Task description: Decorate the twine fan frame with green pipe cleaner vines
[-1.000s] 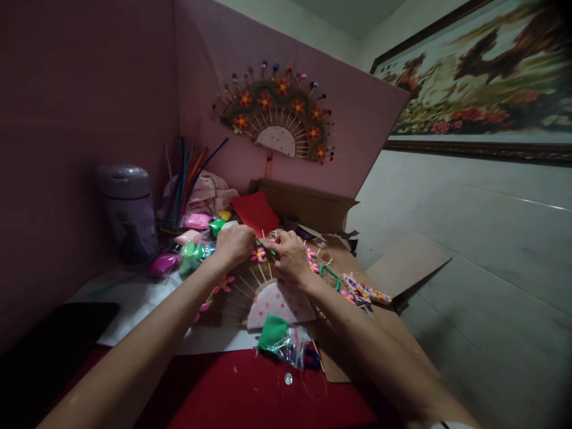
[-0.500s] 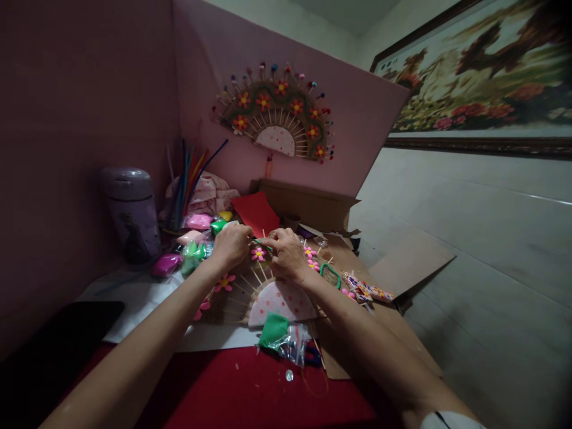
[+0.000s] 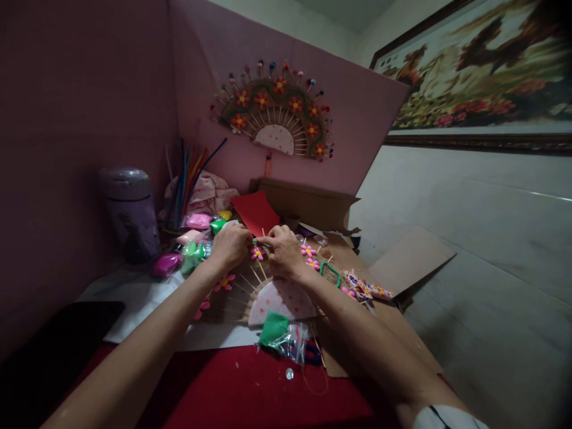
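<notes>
A half-round decorated fan lies flat on the table, with thin sticks, pink flowers and a dotted white half-circle at its base. Over its far edge my left hand is closed, fingertips pinched at the end of a thin green strand. My right hand has thumb and index finger on the same strand, pressing it near the fan's top rim. Just below the fingers sits a pink flower. On the fan's right side a green strand outline is attached. The fingers hide part of the rim.
Bags of coloured clay and a lilac tumbler stand left. A green clay packet overlaps the fan's base, with blue-handled scissors beside it. Cardboard lies right; a finished fan hangs on the pink board behind.
Both hands stay at the fan's far rim, with small finger shifts. Less of the green strand shows between them. The camera view has moved slightly.
</notes>
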Available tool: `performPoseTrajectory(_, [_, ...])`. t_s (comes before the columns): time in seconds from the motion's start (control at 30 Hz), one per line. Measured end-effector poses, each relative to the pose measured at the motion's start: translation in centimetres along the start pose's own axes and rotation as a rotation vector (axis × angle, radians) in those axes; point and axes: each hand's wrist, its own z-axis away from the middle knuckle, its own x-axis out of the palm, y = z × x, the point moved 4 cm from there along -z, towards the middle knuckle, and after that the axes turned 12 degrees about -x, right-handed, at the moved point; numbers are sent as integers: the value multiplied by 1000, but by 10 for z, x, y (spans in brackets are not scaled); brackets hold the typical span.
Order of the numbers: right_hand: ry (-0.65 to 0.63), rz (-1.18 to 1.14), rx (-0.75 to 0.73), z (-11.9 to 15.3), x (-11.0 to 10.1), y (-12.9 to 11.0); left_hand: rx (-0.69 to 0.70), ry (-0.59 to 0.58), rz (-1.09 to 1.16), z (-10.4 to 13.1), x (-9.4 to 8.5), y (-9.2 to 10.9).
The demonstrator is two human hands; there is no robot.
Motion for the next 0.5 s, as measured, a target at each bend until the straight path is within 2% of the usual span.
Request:
performPoseTrajectory(0.27, [-19,-30,6,-6,3,0,5,-12,13,1,2,-3])
performPoseTrajectory(0.5, [-48,-49,-5,-8,2,-3,35,-27,143,-2,8,-9])
